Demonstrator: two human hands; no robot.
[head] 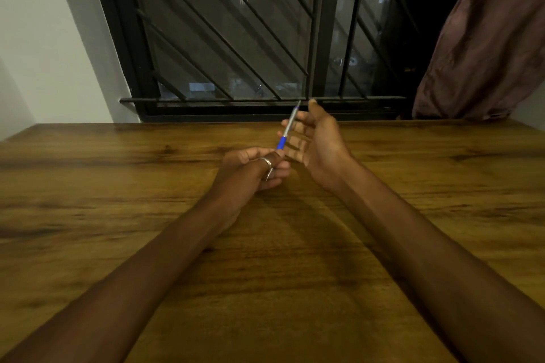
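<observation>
A slim pen [287, 129] with a blue grip and a silver barrel points up and away over the wooden table [118, 185]. My left hand [250, 173] pinches its lower end between curled fingers; a ring sits on one finger. My right hand [312, 138] hovers just right of the pen with its fingers spread and relaxed, palm turned toward the pen. Whether those fingers touch the barrel is unclear. Both forearms stretch over the table from the near edge.
Behind the table's far edge stands a dark window [236, 38] with black diagonal bars and a low sill rail. A brown curtain [486, 47] hangs at the right, its hem touching the table's back corner. A white wall [44, 52] is on the left.
</observation>
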